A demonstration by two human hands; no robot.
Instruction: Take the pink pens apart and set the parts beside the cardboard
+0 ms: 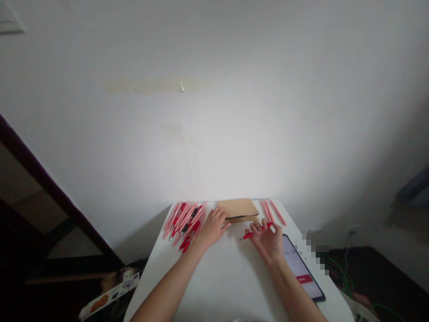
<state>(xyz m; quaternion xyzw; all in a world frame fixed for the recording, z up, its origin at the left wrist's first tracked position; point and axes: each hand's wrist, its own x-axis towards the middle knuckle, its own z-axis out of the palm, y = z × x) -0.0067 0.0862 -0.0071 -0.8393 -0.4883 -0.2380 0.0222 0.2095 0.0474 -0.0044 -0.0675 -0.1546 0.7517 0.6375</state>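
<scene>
My left hand (214, 227) is at the left front corner of a flat brown cardboard case (239, 207), its fingers on top and its thumb at the front edge. A dark gap runs along the front of the case. In my right hand (270, 241), palm turned up, a red pen (248, 235) lies between the fingers and thumb, its tip pointing left. A loose pile of pens (184, 219), mostly pink with some red and black ones, lies to the left of my left hand. Several pink pens (268, 211) lie side by side right of the case.
The white table (217, 281) stands against a pale wall (234, 134). A phone (303, 273) with a lit screen lies by my right forearm. Green cables (345, 277) hang beyond the table's right edge. A printed carton (109, 297) is below on the left.
</scene>
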